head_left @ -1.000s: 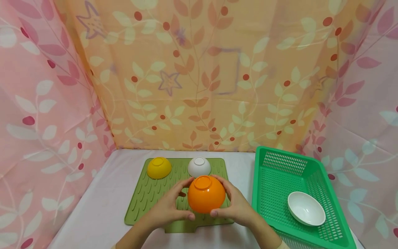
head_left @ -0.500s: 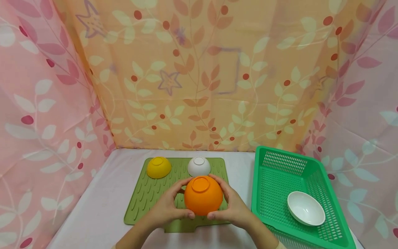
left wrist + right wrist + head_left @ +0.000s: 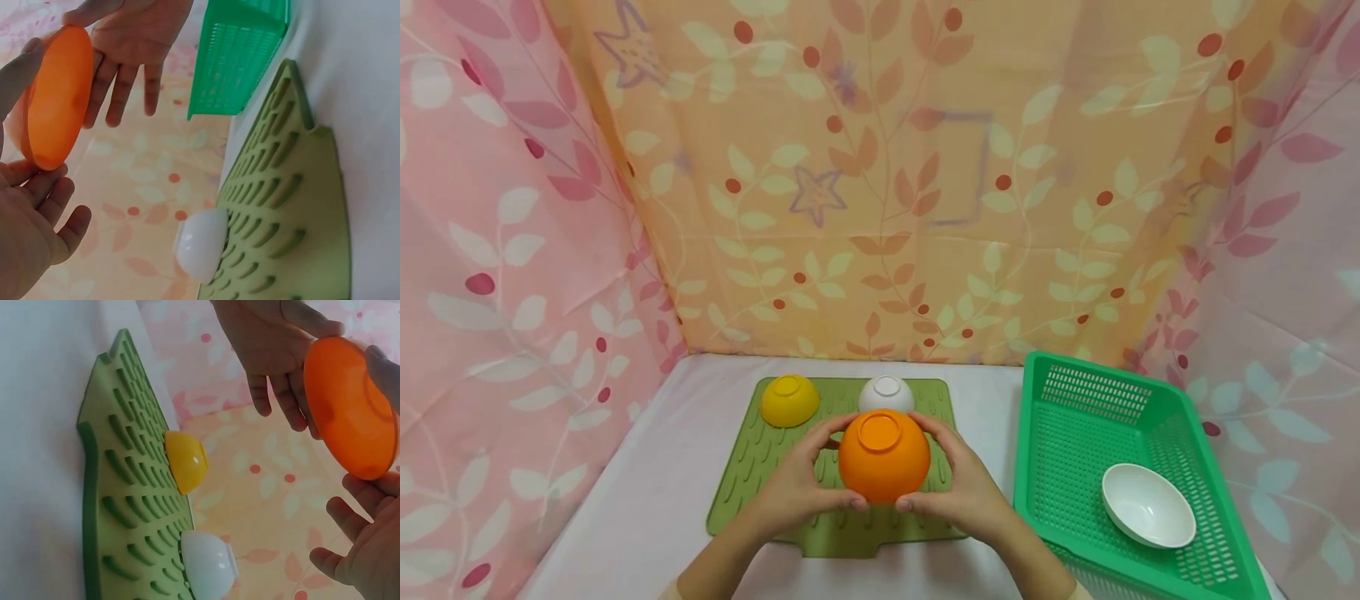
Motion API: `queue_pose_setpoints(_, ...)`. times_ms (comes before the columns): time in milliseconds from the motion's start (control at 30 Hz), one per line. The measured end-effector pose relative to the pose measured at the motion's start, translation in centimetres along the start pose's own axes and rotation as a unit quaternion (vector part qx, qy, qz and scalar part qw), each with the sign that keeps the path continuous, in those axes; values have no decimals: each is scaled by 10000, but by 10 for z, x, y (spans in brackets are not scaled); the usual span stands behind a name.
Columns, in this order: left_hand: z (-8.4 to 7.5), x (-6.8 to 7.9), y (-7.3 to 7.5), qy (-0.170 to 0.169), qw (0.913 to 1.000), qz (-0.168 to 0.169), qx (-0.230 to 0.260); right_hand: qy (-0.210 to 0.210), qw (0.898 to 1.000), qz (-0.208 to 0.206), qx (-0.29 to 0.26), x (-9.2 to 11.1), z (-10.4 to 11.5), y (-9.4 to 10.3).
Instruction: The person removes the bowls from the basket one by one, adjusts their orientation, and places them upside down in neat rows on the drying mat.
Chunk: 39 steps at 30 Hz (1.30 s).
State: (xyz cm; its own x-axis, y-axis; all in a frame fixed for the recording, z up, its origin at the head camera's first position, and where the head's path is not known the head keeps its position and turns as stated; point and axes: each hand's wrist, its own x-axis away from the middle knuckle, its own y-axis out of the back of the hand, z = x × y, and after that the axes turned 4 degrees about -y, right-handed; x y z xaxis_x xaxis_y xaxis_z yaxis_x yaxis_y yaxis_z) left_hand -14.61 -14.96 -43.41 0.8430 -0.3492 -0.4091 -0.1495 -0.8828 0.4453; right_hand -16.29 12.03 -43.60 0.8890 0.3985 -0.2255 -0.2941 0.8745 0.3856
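Observation:
Between both hands an orange bowl (image 3: 884,467) is held upside down, its foot ring upward, raised above the green drying mat (image 3: 760,475). My left hand (image 3: 801,479) grips its left side with thumb in front and fingers behind. On the opposite side my right hand (image 3: 962,479) holds it the same way. Both wrist views show the bowl's rim pinched at the fingertips, clear of the mat. Behind it on the mat, a yellow bowl (image 3: 790,402) and a white bowl (image 3: 887,392) stand upside down. The orange bowl partly covers the white one in the head view.
To the right stands a green plastic basket (image 3: 1026,450) with a white bowl (image 3: 1148,506) lying tilted inside, opening upward. A white cloth (image 3: 647,492) covers the table. Patterned curtains (image 3: 880,208) enclose the back and both sides.
Both hands have shifted the orange bowl slightly left and, over the last half second, a little upward. The head view has moved slightly. The bowls on the mat stay in place.

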Motion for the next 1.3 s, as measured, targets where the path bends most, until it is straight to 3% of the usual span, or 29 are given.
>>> queue_pose_setpoints(133, 0, -1, 9, 135, 9999, -28, -77, -97, 9999, 60, 29, -8, 6, -4)
queue_pose_setpoints(400, 5, -3, 37, -137, 9991, 151, -371, 11, 10000, -27, -60, -25, 14, -24)
queue_pose_setpoints(600, 11, 4, 57, 193, 9975, 225, -648, 184, 9997, 23, 153, -37, 12, -42)
queue_pose_setpoints(800, 23, 10, 74, 512, 9936, 358, -944, 70, 9997, 122, 215, -48, 3, -61)
queue_pose_setpoints(1300, 54, 31, 101, 610, 9884, 315, -1356, 94, 9975, 223, 671, -67, -2, -103)
